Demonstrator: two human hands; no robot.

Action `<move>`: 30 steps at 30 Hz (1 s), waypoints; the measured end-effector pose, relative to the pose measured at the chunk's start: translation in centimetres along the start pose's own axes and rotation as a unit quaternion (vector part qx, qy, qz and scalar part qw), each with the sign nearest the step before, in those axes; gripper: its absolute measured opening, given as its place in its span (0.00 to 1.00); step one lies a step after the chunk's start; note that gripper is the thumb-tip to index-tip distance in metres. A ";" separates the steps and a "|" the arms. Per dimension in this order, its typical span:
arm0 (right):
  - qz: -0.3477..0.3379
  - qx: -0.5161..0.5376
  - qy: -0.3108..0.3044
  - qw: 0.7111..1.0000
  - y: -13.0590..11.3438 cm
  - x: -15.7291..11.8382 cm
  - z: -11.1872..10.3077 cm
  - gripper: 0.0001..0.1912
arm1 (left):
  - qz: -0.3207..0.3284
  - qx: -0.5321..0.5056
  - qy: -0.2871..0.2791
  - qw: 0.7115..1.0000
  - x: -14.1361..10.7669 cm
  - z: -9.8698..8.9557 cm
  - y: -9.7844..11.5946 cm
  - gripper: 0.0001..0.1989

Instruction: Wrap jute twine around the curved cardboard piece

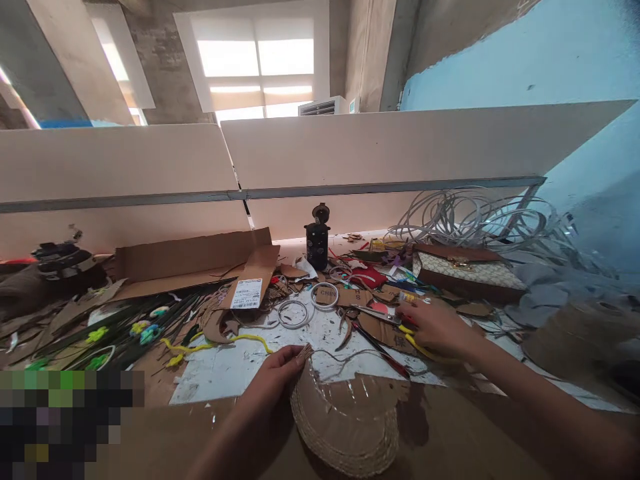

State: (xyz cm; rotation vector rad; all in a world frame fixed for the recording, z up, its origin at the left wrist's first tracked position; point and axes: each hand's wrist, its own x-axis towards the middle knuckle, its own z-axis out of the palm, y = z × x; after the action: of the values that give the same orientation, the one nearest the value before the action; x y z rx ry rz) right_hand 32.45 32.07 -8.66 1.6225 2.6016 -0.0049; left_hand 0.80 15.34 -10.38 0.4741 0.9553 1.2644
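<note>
My left hand (285,367) pinches one end of a curved cardboard piece (345,427), a crescent edged with rows of twine. A thin strand of twine (345,357) runs from near that end across the table. My right hand (433,327) is closed at the yellow handles of a pair of scissors (377,315), whose blades point left. Its fingers partly hide the handles. Just left of the scissors lies a tool with red and black handles (385,353). Two white rings (325,305) lie beyond my left hand.
A black bottle (317,247) with its lid up stands at the back. Cardboard box pieces (190,267) and green stems lie left. At right are a patterned handbag (465,273), coiled clear tubing (450,213) and a large twine spool (575,340). A white partition (375,150) rises behind.
</note>
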 end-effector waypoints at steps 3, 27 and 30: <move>-0.013 0.005 -0.006 1.000 0.4 0.1 -0.2 0.22 | -0.001 0.005 -0.004 1.000 0.1 -0.2 -0.1 0.10; 0.014 0.070 -0.026 0.997 1.8 -0.2 -1.8 0.27 | -0.009 0.040 -0.028 0.999 0.9 -1.2 -0.3 0.10; 0.043 0.092 -0.009 0.995 2.7 -0.3 -1.5 0.31 | -0.008 0.048 -0.032 0.998 1.0 -1.3 -0.4 0.09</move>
State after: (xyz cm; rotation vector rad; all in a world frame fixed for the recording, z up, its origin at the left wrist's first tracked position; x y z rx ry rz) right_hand 34.89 33.05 -7.02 1.7811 2.5821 -0.2606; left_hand -0.04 15.95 -11.81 0.5768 0.9669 1.1872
